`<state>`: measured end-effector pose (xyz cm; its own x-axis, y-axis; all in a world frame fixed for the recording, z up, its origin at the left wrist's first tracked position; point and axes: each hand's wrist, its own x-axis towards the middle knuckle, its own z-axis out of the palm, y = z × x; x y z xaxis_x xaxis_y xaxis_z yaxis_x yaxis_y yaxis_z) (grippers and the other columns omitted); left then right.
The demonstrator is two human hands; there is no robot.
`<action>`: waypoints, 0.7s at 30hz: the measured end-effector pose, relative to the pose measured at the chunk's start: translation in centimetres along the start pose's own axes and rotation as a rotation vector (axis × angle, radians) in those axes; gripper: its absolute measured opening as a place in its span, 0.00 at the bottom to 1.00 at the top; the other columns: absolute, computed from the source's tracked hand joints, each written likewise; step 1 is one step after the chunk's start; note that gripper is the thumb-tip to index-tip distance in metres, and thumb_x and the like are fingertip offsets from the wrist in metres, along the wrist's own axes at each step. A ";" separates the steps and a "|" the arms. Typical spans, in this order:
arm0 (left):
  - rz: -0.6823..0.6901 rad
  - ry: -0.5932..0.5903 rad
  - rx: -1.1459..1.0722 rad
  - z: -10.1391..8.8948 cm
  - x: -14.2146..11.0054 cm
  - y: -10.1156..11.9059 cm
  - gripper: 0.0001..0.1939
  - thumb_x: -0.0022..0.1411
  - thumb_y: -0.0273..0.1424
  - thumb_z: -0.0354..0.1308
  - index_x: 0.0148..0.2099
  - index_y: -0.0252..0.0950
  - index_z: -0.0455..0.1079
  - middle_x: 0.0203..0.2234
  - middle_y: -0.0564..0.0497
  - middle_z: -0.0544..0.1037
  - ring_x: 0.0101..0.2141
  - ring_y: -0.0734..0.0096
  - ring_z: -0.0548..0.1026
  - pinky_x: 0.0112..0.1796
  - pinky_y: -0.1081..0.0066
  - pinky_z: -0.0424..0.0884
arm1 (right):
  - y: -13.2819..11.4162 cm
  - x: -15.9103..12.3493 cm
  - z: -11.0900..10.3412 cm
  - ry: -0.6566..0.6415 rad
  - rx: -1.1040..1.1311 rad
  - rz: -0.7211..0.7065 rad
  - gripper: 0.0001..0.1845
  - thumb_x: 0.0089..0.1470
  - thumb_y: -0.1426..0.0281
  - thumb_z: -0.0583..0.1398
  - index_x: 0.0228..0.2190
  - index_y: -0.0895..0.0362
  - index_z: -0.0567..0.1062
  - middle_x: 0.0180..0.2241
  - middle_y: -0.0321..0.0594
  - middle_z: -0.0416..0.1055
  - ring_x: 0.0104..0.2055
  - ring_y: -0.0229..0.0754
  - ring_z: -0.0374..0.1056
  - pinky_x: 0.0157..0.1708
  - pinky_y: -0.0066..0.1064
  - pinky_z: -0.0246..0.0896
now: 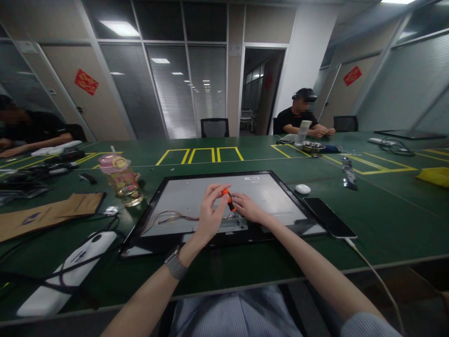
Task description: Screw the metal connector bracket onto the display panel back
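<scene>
A flat display panel (175, 192) with a black frame and grey back lies on the green table in front of me. My left hand (212, 208) grips an orange and black screwdriver (229, 200), held tilted with its tip down at a small board (236, 221) near the panel's front edge. My right hand (248, 207) rests low beside the tip, its fingers close together at the board; whatever they pinch is too small to make out. Thin wires (171, 215) run from the board toward the panel's left side.
A phone (329, 217) on a white cable and a white earbud case (302, 189) lie to the right. Leftward are a drink bottle (121, 180), a paper bag (52, 213) and a white power strip (70, 271) with black cables. Two people sit across the table.
</scene>
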<state>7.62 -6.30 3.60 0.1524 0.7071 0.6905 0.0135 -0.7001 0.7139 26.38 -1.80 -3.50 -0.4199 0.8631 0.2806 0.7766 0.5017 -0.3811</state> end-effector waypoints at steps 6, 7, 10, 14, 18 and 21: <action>0.000 -0.017 -0.045 0.0 0.0 0.1 0.12 0.64 0.30 0.52 0.48 0.37 0.71 0.40 0.47 0.72 0.40 0.71 0.72 0.42 0.71 0.70 | 0.1 0.1 0.1 -0.010 0.007 -0.018 0.20 0.64 0.64 0.47 0.52 0.56 0.68 0.57 0.48 0.62 0.61 0.50 0.53 0.59 0.48 0.46; 0.007 0.003 -0.027 0.0 0.0 0.0 0.11 0.63 0.31 0.54 0.46 0.37 0.72 0.38 0.48 0.71 0.39 0.71 0.72 0.40 0.72 0.71 | 0.2 0.1 0.1 -0.007 0.006 -0.011 0.20 0.64 0.63 0.47 0.52 0.56 0.68 0.57 0.48 0.62 0.61 0.50 0.53 0.59 0.48 0.46; 0.009 0.046 0.009 0.1 0.0 -0.4 0.07 0.60 0.31 0.58 0.41 0.38 0.73 0.35 0.50 0.68 0.36 0.73 0.70 0.37 0.74 0.70 | 0.2 0.1 0.2 0.010 0.005 0.009 0.20 0.63 0.63 0.47 0.52 0.57 0.69 0.56 0.49 0.63 0.61 0.51 0.54 0.59 0.48 0.47; -0.015 0.092 0.041 0.1 0.0 -0.6 0.07 0.58 0.32 0.59 0.41 0.39 0.74 0.35 0.51 0.66 0.36 0.73 0.70 0.37 0.74 0.70 | 0.0 0.0 0.0 -0.004 0.006 0.009 0.20 0.63 0.63 0.47 0.51 0.56 0.69 0.56 0.48 0.63 0.60 0.50 0.56 0.58 0.47 0.48; -0.021 0.095 0.042 0.1 0.0 -0.3 0.08 0.60 0.33 0.57 0.41 0.38 0.74 0.34 0.50 0.67 0.35 0.73 0.70 0.37 0.74 0.70 | 0.0 0.0 -0.1 -0.008 0.001 -0.003 0.20 0.63 0.63 0.47 0.51 0.57 0.69 0.55 0.49 0.64 0.60 0.50 0.55 0.58 0.47 0.47; -0.037 0.042 -0.013 0.0 0.0 -0.1 0.13 0.64 0.32 0.52 0.49 0.39 0.70 0.38 0.48 0.69 0.38 0.72 0.72 0.40 0.72 0.70 | 0.1 0.1 0.1 0.005 0.003 -0.016 0.19 0.63 0.64 0.47 0.50 0.56 0.70 0.56 0.48 0.63 0.60 0.49 0.55 0.58 0.47 0.48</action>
<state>7.64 -6.21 3.52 0.1105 0.7359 0.6680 0.0054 -0.6725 0.7400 26.42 -1.66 -3.58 -0.4298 0.8550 0.2904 0.7687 0.5152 -0.3791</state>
